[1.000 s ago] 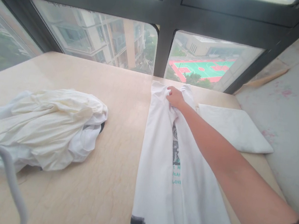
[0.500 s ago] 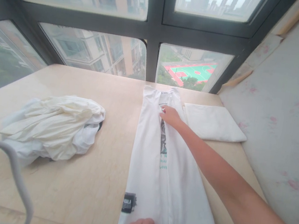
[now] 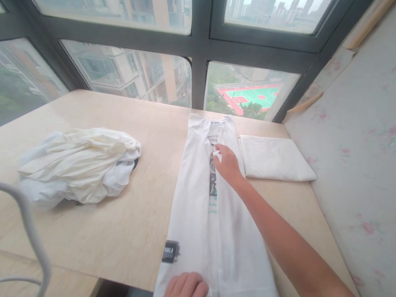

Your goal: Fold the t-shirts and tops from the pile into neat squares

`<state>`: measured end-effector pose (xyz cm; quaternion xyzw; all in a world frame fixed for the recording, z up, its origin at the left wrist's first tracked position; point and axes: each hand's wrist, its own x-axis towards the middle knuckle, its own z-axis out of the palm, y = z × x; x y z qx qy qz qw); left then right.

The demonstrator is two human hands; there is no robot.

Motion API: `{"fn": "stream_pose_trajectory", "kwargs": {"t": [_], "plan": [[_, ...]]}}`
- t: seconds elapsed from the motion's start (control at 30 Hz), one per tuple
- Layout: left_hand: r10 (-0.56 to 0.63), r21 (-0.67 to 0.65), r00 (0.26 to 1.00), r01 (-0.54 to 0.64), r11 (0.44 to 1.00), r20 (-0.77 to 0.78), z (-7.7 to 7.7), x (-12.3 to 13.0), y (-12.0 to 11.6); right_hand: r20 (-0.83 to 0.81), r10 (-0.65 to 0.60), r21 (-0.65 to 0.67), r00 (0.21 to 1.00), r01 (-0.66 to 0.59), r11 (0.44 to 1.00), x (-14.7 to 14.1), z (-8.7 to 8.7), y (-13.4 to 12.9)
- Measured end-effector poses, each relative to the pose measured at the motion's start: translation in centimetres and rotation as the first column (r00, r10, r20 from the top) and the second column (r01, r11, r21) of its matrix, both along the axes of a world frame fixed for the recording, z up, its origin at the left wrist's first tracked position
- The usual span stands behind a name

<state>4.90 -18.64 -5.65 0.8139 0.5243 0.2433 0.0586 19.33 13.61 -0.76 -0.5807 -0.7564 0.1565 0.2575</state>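
Observation:
A white T-shirt (image 3: 193, 207) lies lengthwise on the wooden surface, both sides folded inward over its front. Between the folded edges shows a strip of dark print with green lettering, and a black label patch sits low on its left side. My right hand (image 3: 227, 165) reaches to the upper part and pinches the cloth by the inner fold, a bit of white showing between finger and thumb. At the near hem, my left hand (image 3: 184, 296) is closed with curled fingers on the shirt; its thumb is hidden.
A crumpled heap of white and cream clothes (image 3: 81, 164) lies on the left. To the right, by the papered wall (image 3: 377, 159), is a flat folded white cloth (image 3: 273, 158). A grey curved tube (image 3: 30, 228) stands at lower left. Windows (image 3: 120, 71) border the far edge.
The view has shifted slightly, bringing the table's near edge into sight. Both hands stay at about the same places on the shirt; the right fingers look a little more spread around the pinched cloth.

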Motion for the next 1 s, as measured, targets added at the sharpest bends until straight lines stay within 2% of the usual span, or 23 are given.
{"fn": "stream_pose_trajectory", "kwargs": {"t": [0.17, 0.23, 0.3, 0.4, 0.53, 0.73, 0.8, 0.93, 1.0], "plan": [[0.061, -0.008, 0.994, -0.061, 0.998, 0.092, -0.4, -0.4, -0.8, -0.134, 0.179, -0.034, 0.975, -0.185, 0.982, 5.2, -1.3, -14.7], [0.062, 0.007, 0.993, -0.063, 0.998, 0.097, -0.2, -0.5, -1.0, -0.173, 0.203, -0.034, 0.964, -0.212, 0.977, 6.6, -1.7, -20.2], [0.033, 0.006, 0.997, -0.034, 0.999, 0.069, 0.3, -0.6, -0.8, -0.189, 0.219, -0.046, 0.957, -0.231, 0.972, 7.3, -1.9, -24.6], [0.004, -0.011, 1.0, -0.003, 1.0, 0.031, 1.2, -0.5, -0.3, -0.176, 0.275, -0.053, 0.945, -0.288, 0.956, 7.4, -2.0, -28.8], [0.033, 0.023, 0.998, -0.035, 0.999, 0.058, 2.1, -0.2, 0.1, -0.132, 0.308, -0.005, 0.942, -0.311, 0.95, 6.8, -2.6, -30.7], [-0.016, 0.183, 0.991, -0.009, 0.983, 0.133, 2.4, 0.4, -0.8, -0.158, 0.278, 0.065, 0.947, -0.271, 0.96, 6.9, -3.7, -30.7], [-0.029, 0.152, 0.993, 0.012, 0.988, 0.111, 2.2, 0.8, -1.0, -0.161, 0.278, 0.074, 0.947, -0.269, 0.96, 6.9, -3.9, -30.7], [0.013, -0.008, 1.0, -0.013, 1.0, 0.026, 1.7, 1.4, -0.9, -0.176, 0.272, 0.106, 0.946, -0.256, 0.961, 6.8, -4.1, -30.6], [0.015, -0.047, 1.0, -0.014, 0.999, 0.024, 1.5, 1.3, -0.9, -0.188, 0.272, 0.13, 0.944, -0.251, 0.959, 6.7, -4.1, -30.5]]}}
